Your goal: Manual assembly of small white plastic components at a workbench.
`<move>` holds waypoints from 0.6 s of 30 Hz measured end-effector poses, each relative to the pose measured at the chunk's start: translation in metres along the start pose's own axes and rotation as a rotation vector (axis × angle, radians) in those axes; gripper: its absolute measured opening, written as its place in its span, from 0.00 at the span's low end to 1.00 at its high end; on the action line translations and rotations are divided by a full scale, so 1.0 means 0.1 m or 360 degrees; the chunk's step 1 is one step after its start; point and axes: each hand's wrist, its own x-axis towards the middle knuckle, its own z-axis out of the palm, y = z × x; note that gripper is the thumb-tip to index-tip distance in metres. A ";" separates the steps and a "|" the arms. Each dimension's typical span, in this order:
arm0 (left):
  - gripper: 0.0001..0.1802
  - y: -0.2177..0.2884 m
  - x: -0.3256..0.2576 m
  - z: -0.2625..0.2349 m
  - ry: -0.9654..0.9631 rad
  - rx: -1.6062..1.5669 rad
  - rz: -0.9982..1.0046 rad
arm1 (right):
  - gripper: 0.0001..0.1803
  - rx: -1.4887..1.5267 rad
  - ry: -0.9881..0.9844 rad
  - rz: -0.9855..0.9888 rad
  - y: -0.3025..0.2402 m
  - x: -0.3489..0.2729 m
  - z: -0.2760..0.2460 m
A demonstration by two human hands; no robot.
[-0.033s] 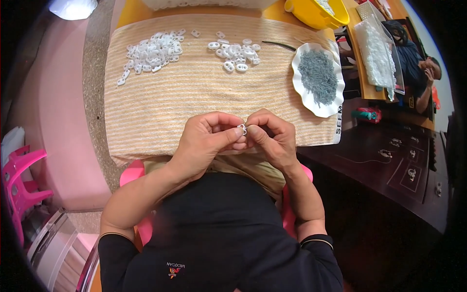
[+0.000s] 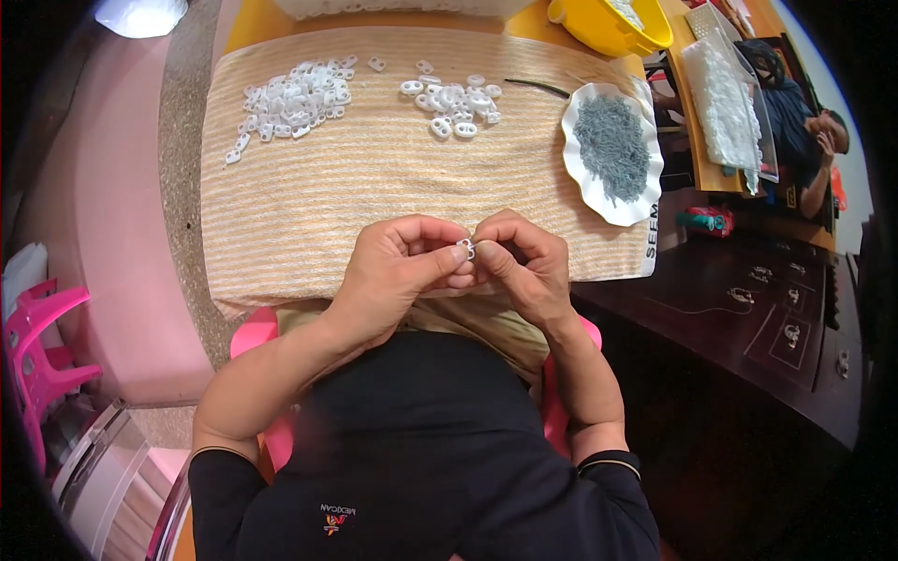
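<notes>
Small white clip (image 2: 465, 248) pinched between both hands: left hand (image 2: 398, 271) fingers and right hand (image 2: 524, 266) fingers both grasping it, equally near; long axis unclear.

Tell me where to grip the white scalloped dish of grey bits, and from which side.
Take the white scalloped dish by its bare near rim, coming from the person's side with the right hand. Probably safest: the rim is uncovered there, the grey pieces heap in the middle, and the yellow bowl crowds the far edge. Keep it level.
</notes>
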 end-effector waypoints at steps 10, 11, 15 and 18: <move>0.09 -0.02 -0.01 0.02 0.0047 0.0072 0.0084 | 0.05 -0.0046 -0.0006 -0.0051 -0.02 0.01 0.02; 0.09 -0.01 -0.02 0.02 0.0049 0.0072 0.0084 | 0.05 -0.0045 -0.0008 -0.0049 -0.03 0.01 0.02; 0.09 -0.03 -0.02 0.02 0.0043 0.0106 0.0106 | 0.04 -0.0095 0.0006 -0.0058 -0.10 0.00 0.05; 0.09 -0.06 -0.03 0.01 0.0046 0.0136 0.0128 | 0.04 -0.0151 -0.0011 -0.0065 -0.13 0.00 0.04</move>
